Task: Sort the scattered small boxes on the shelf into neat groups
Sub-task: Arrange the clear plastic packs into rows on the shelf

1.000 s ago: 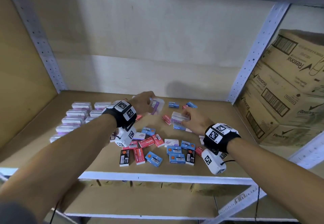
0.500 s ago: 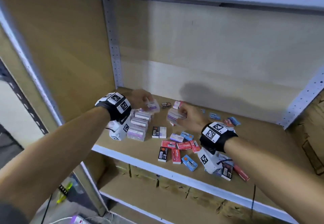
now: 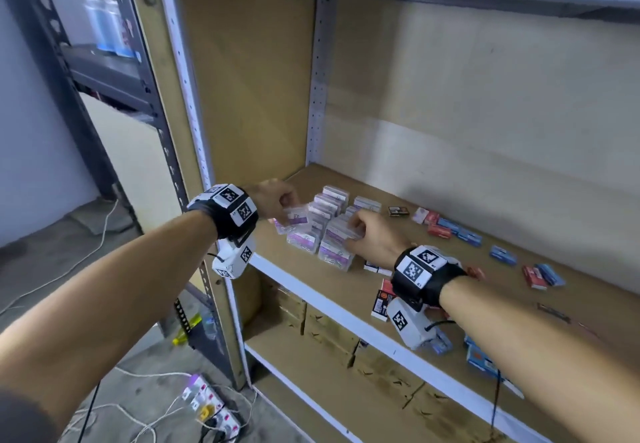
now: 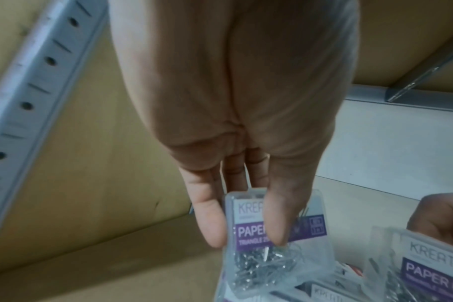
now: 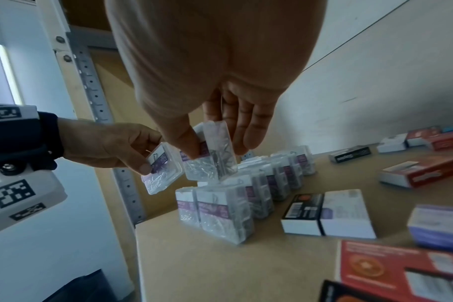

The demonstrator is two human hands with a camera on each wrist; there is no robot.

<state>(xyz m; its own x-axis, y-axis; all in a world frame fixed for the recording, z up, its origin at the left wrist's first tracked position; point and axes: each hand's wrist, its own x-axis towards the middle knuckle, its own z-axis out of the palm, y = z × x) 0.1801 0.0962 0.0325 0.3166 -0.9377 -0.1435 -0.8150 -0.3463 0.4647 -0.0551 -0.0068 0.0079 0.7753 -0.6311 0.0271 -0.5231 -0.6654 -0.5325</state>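
Observation:
My left hand [image 3: 285, 208] pinches a clear paper-clip box with a purple label [image 3: 295, 219] just left of the rows of like clear boxes [image 3: 329, 205] at the shelf's left end. In the left wrist view, thumb and fingers [image 4: 212, 224] clamp that box [image 4: 305, 230]. My right hand [image 3: 355, 234] grips a second clear box [image 5: 216, 155] on edge over the front of the rows [image 5: 228, 212]; the left hand [image 5: 132, 155] and its box [image 5: 166, 173] hang beside it. Red, blue and black small boxes [image 3: 440, 231] lie scattered to the right.
The brown shelf board [image 3: 450, 279] has a white front rail [image 3: 339, 311] and a perforated rear post [image 3: 318, 78]. Cardboard cartons [image 3: 329, 330] fill the shelf below. A power strip with cables [image 3: 207, 408] lies on the floor; a dark rack [image 3: 86, 96] stands left.
The head view has swung left. Both hands, each holding a clear box, have moved from the scattered pile to the rows of clear boxes at the shelf's left end.

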